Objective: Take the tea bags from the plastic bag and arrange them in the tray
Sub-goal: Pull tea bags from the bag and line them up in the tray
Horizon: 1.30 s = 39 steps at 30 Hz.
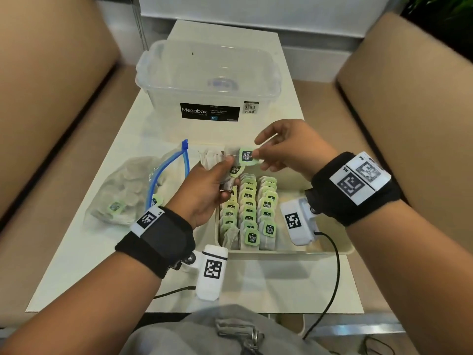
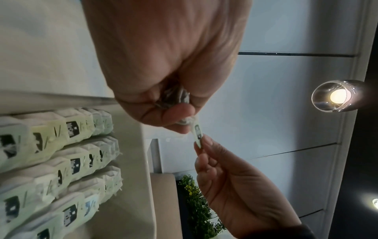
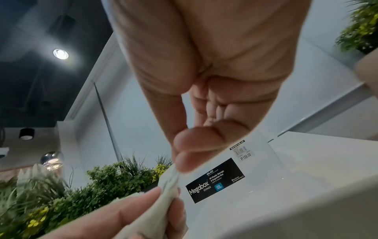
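The left hand (image 1: 204,190) hovers over the far left corner of the tray (image 1: 330,252), its grip closed around a small bunch of tea bags (image 1: 212,160). The right hand (image 1: 289,147) pinches the green tag (image 1: 247,157) of one of them between thumb and fingertip, just above the tray's far edge. Three rows of tea bags (image 1: 248,213) stand packed on edge in the left part of the tray; the right part, under the right wrist, shows bare floor. The plastic bag (image 1: 128,190) lies open to the left on the pale surface (image 1: 268,285), its blue zip strip raised, more tea bags inside. A clear Megabox storage box (image 1: 207,83) stands just beyond the hands, so room ahead is tight. The surface is narrow, with tan cushions (image 1: 51,124) close on both sides.

The left wrist view shows the tag (image 2: 198,131) edge-on between the two hands, and the rows (image 2: 61,161) running along the tray wall (image 2: 143,177). The right wrist view shows the thumb and fingertip meeting on pale paper (image 3: 163,194), with the box label (image 3: 214,179) close behind and green plants (image 3: 102,186) beyond the surface
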Each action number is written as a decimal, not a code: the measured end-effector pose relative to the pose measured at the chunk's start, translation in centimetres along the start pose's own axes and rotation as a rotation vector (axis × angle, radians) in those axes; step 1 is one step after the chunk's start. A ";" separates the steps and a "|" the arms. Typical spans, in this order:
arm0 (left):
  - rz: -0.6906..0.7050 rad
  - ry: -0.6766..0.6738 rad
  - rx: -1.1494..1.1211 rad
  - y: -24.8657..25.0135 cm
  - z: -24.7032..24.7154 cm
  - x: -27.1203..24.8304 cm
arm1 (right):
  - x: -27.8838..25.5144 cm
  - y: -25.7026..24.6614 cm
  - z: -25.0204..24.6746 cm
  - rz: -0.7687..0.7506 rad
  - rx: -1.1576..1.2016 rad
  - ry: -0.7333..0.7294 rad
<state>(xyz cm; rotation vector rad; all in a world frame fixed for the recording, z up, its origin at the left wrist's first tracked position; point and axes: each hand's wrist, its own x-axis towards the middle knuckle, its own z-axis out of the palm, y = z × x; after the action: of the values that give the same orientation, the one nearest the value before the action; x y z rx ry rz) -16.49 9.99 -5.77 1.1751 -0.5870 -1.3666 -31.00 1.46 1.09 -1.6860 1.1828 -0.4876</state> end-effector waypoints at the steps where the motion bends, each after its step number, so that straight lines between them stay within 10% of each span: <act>1: 0.000 -0.012 0.019 0.0 -0.1 0.0 | 0.1 0.1 -0.1 -0.016 0.027 0.031; 6: -0.032 -0.086 0.124 -0.2 -0.1 0.0 | 0.5 -0.3 -1.1 -0.106 -0.066 0.065; 18: -0.074 -0.056 0.129 -1.1 -1.1 0.7 | 3.5 3.3 -2.3 0.047 -1.236 -0.165; 39: -0.096 -0.071 0.104 -1.1 -1.4 0.7 | 4.0 5.0 0.2 -0.020 -1.584 -0.235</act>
<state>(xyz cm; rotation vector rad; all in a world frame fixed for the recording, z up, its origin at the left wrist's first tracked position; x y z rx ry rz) -15.59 9.94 -7.49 1.2551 -0.6664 -1.4789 -31.46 -2.18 -4.15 -2.8828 1.4254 0.9237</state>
